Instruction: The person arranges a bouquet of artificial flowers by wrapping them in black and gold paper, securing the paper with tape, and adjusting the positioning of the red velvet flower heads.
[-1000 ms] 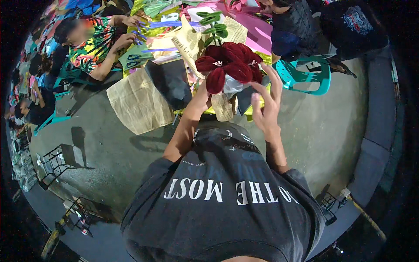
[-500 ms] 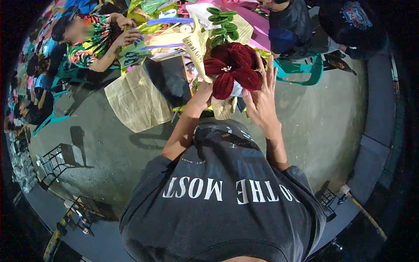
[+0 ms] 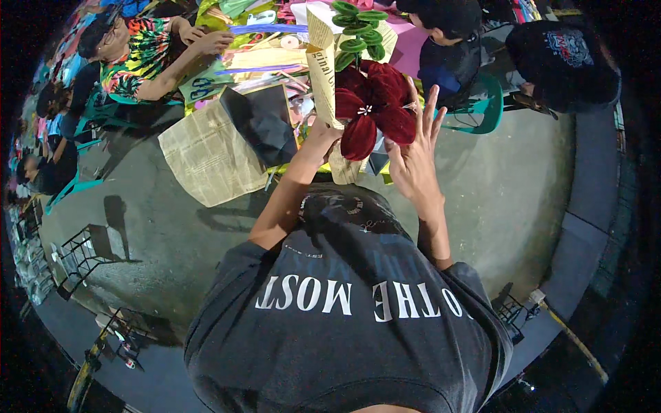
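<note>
A bouquet of large dark red fuzzy flowers point(image 3: 385, 89), apparently pipe-cleaner, stands in front of me, with a white-tipped centre on the front bloom. Green fuzzy leaves point(image 3: 354, 45) rise behind the blooms. Newsprint-style wrapping paper point(image 3: 322, 76) stands up along its left side. My left hand point(image 3: 325, 141) grips the bouquet low on the left, its fingers mostly hidden behind paper and petals. On the right, my right hand point(image 3: 414, 155) has its fingers stretched out and apart, with the thumb by the lower petals and fingertips alongside the bloom.
Left of the bouquet, a sheet of newsprint-style paper point(image 3: 213, 151) and black paper point(image 3: 265, 124) overhang the table edge. Purple strips point(image 3: 268, 29) and a tape roll point(image 3: 289, 42) lie beyond. One person point(image 3: 151, 58) sits at left, others at right near a green chair point(image 3: 485, 107).
The bouquet has turned slightly, and its front bloom now sits a little further right and lower. The paper at its left stands more upright. The person at left has shifted their hands.
</note>
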`<state>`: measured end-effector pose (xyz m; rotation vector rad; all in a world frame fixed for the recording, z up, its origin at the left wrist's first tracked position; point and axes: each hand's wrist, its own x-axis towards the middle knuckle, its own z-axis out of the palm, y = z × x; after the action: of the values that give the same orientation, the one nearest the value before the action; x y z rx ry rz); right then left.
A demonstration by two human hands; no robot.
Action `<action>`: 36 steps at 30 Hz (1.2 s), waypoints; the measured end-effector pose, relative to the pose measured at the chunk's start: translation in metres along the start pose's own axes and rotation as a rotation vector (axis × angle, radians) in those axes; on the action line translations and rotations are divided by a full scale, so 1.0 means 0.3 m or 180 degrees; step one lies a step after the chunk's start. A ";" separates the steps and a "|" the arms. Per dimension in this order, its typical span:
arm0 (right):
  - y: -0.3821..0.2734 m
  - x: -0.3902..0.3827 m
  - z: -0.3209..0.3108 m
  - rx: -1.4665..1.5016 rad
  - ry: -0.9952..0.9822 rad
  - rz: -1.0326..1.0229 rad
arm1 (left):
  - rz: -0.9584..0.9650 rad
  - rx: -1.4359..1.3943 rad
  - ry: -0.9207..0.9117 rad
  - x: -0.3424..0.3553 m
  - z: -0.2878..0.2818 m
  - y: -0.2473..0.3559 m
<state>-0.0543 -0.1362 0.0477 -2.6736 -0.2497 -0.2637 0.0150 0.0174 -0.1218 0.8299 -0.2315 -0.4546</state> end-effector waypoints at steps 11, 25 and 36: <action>-0.006 0.016 0.016 -0.0027 -0.0164 -0.0128 | 0.0272 -0.0472 0.0018 0.079 -0.017 0.000; 0.007 0.039 -0.017 0.0572 -0.0152 -0.0019 | 0.0062 -0.0950 -0.0011 0.109 -0.061 0.034; 0.027 -0.045 0.042 0.2742 0.1253 0.1490 | -0.0263 -0.2704 -0.0520 0.021 -0.066 -0.010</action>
<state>-0.0638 -0.1397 0.0300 -1.7133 0.3211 -0.4076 0.0269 0.0256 -0.1369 -0.0302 -0.1322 -0.6325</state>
